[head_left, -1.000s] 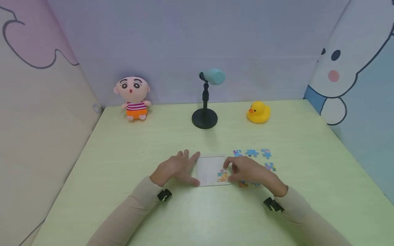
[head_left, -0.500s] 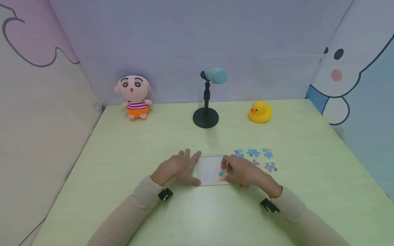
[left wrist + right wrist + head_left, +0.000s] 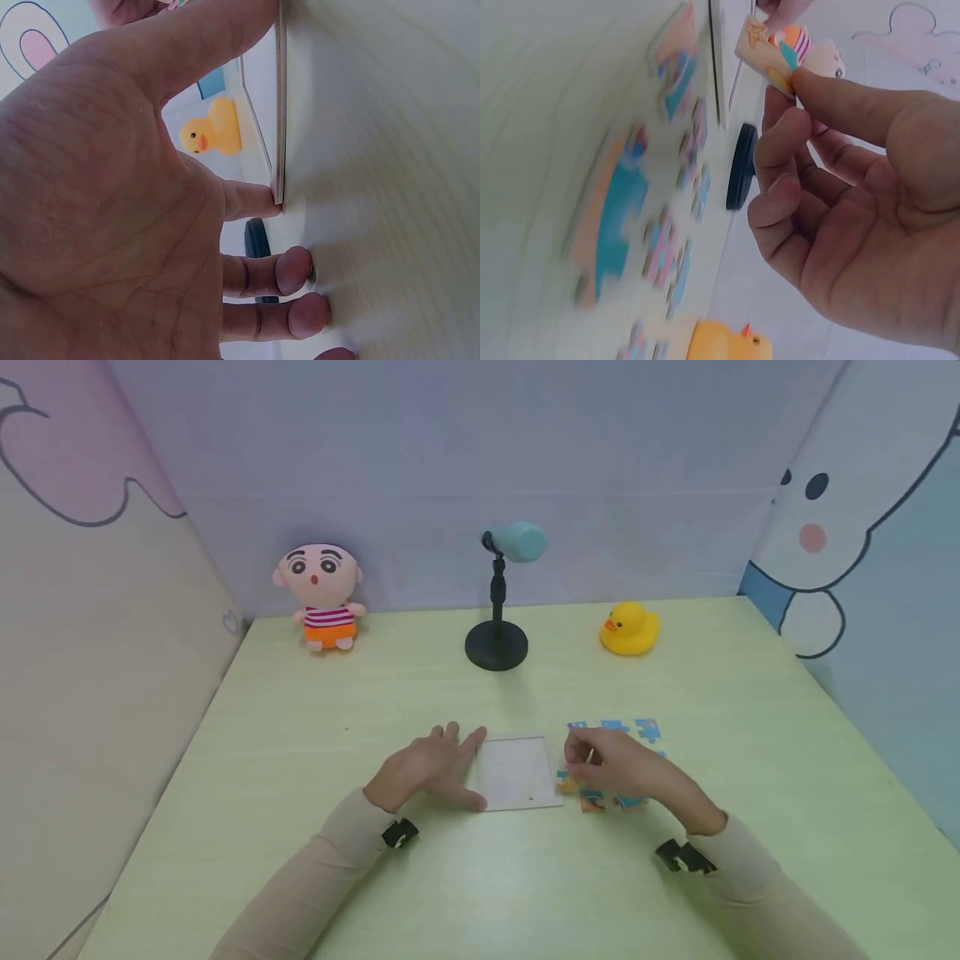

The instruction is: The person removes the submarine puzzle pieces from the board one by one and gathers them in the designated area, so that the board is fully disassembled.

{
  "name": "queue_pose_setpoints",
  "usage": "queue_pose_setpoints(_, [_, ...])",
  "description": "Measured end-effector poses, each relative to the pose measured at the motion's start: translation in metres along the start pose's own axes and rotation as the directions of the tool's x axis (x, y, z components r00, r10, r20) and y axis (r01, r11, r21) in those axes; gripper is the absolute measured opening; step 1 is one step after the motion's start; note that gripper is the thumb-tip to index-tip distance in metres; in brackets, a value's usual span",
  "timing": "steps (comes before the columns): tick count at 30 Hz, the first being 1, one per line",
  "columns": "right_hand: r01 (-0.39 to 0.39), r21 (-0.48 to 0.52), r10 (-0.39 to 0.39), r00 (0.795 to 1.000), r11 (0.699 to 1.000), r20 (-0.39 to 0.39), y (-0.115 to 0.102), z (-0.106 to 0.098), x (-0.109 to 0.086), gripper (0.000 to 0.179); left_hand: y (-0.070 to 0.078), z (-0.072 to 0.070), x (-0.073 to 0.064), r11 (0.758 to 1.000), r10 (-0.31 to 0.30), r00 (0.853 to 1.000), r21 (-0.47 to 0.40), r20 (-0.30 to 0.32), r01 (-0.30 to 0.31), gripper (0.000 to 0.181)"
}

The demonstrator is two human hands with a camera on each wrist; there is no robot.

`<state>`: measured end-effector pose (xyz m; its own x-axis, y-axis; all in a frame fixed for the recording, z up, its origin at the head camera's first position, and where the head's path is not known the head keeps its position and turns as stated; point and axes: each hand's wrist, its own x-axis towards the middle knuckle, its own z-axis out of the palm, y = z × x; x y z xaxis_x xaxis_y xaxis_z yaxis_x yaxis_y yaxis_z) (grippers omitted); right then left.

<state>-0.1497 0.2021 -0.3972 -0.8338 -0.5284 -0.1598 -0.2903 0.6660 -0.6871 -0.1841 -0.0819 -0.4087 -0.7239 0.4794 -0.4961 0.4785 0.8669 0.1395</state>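
Note:
A white square puzzle board [image 3: 513,772] with a thin raised edge lies flat on the table. My left hand [image 3: 427,770] has its fingers spread at the board's left side, thumb and index fingertip at its left corners. In the right wrist view, my right hand [image 3: 855,172] pinches a jigsaw piece [image 3: 761,52] between thumb and fingers. That piece is sand-coloured with a starfish print and a bit of teal. It is tilted just off the board's right edge. Several loose jigsaw pieces [image 3: 615,217] lie below and beyond this hand, partly hidden by it in the head view.
Along the back stand a plush doll [image 3: 321,593] on the left, a turquoise cylinder on a black stand [image 3: 497,645] in the middle, and a yellow rubber duck [image 3: 628,628] on the right. Printed walls enclose the table's back and sides.
The starfish piece was at the board's lower right corner; my right hand has taken hold of it and lifted it out to the right. My left hand has stayed in place.

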Motion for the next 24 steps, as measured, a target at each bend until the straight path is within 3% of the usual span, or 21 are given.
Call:
queue_pose_setpoints(8, [-0.11,0.002,0.11,0.994,0.994,-0.002,0.019,-0.027,-0.035,0.006,-0.002,0.0,-0.001,1.0,0.001,1.0,-0.003,-0.002,-0.001,0.107])
queue_pose_setpoints(14, [-0.201,0.012,0.201,0.979,0.979,0.015,0.038,-0.035,-0.059,0.005,-0.005,0.001,-0.002,1.0,0.006,1.0,-0.012,0.007,-0.005,0.107])
queue_pose_setpoints(24, [-0.186,0.009,0.187,0.982,0.982,-0.004,0.054,-0.032,-0.064,0.004,-0.015,0.001,-0.01,0.999,-0.001,1.0,-0.044,0.01,0.002,0.107])
